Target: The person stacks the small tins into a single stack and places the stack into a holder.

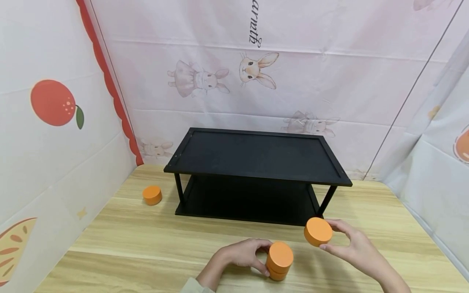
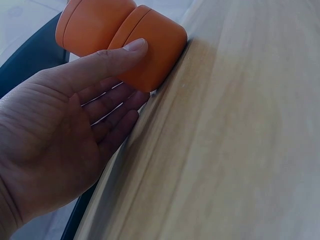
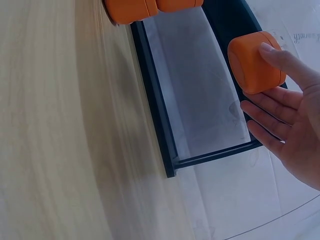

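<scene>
Orange container [image 1: 318, 231] is in the air just off the front right corner of the black shelf [image 1: 256, 156]. Right hand [image 1: 357, 248] pinches it by the side wall, thumb opposite fingers, spread only as far as its width; lower fingers extended, off it. Left hand [image 1: 243, 254] has thumb and fingers around a two-high stack [image 1: 280, 257] on the table [image 1: 128, 244], thumb on the lower piece.

Handling, my take: hold the lifted one flat, light side pressure, fingers clear of the underside. Brace the stack low; a nudge up top could slide the upper piece.

Looks: short, round, plain orange, flat top, thin seam near one end in the right wrist view. Matching loose piece [image 1: 152, 195] sits on the table left of the shelf.
</scene>
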The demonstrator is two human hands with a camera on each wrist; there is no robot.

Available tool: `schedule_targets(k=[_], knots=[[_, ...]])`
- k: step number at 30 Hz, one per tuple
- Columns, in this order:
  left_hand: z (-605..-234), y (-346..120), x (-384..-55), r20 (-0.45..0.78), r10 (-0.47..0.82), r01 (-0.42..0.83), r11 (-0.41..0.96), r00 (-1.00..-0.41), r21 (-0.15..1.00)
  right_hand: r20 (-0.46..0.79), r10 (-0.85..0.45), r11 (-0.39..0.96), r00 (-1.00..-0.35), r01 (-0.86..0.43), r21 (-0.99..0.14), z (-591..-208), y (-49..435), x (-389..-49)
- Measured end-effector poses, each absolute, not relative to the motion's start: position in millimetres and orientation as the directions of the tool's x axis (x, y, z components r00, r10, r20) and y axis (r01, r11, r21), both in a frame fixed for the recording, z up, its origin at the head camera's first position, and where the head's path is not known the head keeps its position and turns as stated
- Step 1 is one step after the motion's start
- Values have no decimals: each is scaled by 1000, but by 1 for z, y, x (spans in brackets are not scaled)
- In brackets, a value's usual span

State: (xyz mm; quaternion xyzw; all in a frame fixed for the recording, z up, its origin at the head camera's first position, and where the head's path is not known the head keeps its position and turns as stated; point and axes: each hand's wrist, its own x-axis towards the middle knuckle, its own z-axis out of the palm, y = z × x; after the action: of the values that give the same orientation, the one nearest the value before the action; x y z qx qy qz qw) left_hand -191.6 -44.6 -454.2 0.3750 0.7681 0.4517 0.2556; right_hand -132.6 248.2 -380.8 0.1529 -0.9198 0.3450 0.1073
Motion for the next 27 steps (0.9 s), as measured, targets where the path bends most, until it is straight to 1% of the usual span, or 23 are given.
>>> schedule_targets(k=[6,10,20,27], knots=[[-454,-44,-192,-45,811,365,311,-584,878,313,-234,713,-920,-381,-588,-380,244,-133],[-454,-44,-192,-47,813,354,303,-581,885,314,-251,700,-916,-396,-595,-379,241,-133],[-455,-45,-190,-43,809,343,296,-587,891,280,-264,680,-923,-384,-624,-381,236,-133],[-453,-46,-190,-44,813,338,290,-581,895,313,-277,680,-908,-415,-604,-379,233,-131]])
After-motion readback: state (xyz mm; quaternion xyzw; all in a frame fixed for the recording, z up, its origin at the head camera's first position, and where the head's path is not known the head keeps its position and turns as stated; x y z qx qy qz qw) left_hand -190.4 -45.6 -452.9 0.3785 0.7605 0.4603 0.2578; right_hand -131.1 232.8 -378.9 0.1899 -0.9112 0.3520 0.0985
